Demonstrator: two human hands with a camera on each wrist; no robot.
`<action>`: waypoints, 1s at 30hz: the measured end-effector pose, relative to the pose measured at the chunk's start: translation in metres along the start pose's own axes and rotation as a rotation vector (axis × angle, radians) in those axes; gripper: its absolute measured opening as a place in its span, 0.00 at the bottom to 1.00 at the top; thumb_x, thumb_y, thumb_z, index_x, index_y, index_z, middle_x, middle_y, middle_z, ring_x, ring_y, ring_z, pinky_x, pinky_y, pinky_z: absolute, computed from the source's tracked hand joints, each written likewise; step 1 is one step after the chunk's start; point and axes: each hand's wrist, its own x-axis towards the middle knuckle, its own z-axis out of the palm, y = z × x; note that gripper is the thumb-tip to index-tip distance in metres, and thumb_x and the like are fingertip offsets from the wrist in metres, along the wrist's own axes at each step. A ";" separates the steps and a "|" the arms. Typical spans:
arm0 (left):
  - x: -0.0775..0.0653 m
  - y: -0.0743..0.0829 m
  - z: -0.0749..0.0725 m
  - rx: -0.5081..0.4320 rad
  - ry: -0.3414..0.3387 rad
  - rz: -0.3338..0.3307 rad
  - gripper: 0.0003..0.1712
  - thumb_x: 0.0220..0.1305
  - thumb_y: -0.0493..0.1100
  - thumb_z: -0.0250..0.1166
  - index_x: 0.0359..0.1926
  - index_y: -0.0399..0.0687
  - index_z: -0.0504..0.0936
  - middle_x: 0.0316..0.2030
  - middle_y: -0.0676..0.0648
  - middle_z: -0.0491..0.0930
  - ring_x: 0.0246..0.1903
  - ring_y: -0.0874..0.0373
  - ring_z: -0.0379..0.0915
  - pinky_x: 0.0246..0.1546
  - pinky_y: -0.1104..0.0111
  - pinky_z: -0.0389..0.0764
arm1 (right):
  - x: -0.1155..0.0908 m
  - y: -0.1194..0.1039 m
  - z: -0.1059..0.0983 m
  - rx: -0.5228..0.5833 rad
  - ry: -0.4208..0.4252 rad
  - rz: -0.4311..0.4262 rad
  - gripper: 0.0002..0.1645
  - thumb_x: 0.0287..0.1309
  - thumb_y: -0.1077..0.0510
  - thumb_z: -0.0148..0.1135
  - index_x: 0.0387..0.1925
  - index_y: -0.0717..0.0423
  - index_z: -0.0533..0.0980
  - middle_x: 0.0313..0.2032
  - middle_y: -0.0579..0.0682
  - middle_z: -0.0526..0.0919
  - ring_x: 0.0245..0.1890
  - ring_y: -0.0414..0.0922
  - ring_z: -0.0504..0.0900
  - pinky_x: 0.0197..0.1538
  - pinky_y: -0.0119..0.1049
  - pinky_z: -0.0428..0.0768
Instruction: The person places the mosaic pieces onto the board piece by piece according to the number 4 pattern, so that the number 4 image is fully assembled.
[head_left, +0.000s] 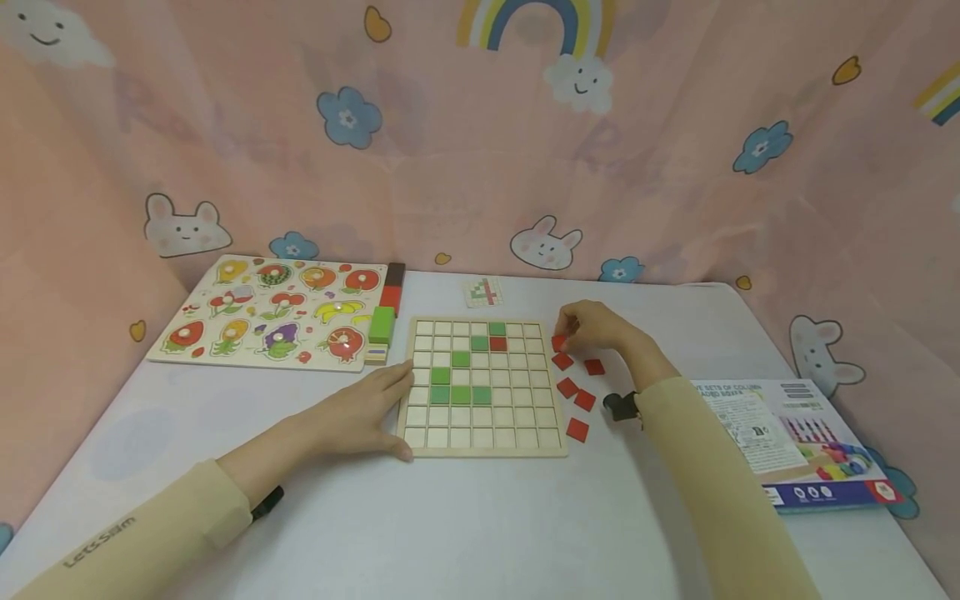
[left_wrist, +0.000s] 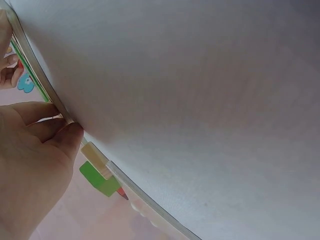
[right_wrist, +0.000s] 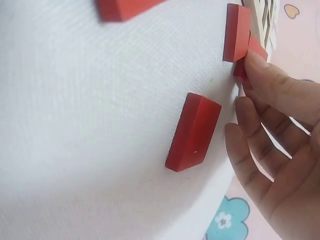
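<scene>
A wooden grid board (head_left: 487, 453) lies on the white table, with several green tiles (head_left: 461, 395) and one red square tile (head_left: 498, 343) set in its cells. My left hand (head_left: 360, 412) rests along the board's left edge, fingers stretched and thumb near the lower corner. In the left wrist view its fingertips (left_wrist: 75, 131) touch the rim. Beyond the board's right edge, my right hand (head_left: 597, 325) pinches a red tile (head_left: 558, 342) between thumb and fingers. Several loose red tiles (head_left: 577, 430) lie just below it, one of them close by the fingers in the right wrist view.
A small pattern card (head_left: 483, 292) lies behind the board. At the left is a fruit peg puzzle (head_left: 255, 337), with a green block (head_left: 381, 325) and other coloured blocks along its right side. A printed box (head_left: 817, 458) sits at the right, by my forearm. Patterned pink cloth hangs behind.
</scene>
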 end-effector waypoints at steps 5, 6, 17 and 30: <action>0.000 0.000 0.000 -0.002 -0.001 -0.001 0.68 0.46 0.73 0.70 0.76 0.39 0.53 0.80 0.43 0.44 0.79 0.42 0.44 0.76 0.48 0.57 | -0.003 -0.001 -0.006 -0.013 0.002 0.002 0.07 0.53 0.62 0.70 0.32 0.56 0.79 0.35 0.53 0.82 0.38 0.48 0.75 0.41 0.36 0.75; 0.000 0.000 0.000 -0.001 -0.001 -0.001 0.68 0.46 0.73 0.70 0.76 0.39 0.53 0.80 0.43 0.44 0.79 0.42 0.44 0.76 0.48 0.57 | -0.004 -0.002 -0.008 -0.010 0.007 0.005 0.06 0.54 0.61 0.70 0.32 0.56 0.79 0.35 0.52 0.82 0.37 0.48 0.75 0.40 0.35 0.75; 0.000 -0.001 0.000 0.014 -0.003 0.000 0.68 0.46 0.74 0.70 0.76 0.40 0.53 0.80 0.43 0.44 0.79 0.42 0.44 0.76 0.48 0.58 | -0.003 -0.014 -0.008 0.119 0.078 -0.080 0.11 0.59 0.64 0.63 0.44 0.57 0.83 0.34 0.54 0.80 0.36 0.48 0.77 0.36 0.32 0.76; 0.000 -0.001 0.001 0.003 0.000 0.001 0.68 0.46 0.74 0.70 0.76 0.40 0.54 0.80 0.43 0.44 0.79 0.42 0.44 0.76 0.48 0.57 | 0.002 -0.065 0.026 0.133 -0.016 -0.175 0.08 0.60 0.60 0.67 0.41 0.50 0.85 0.37 0.50 0.84 0.38 0.44 0.78 0.41 0.33 0.78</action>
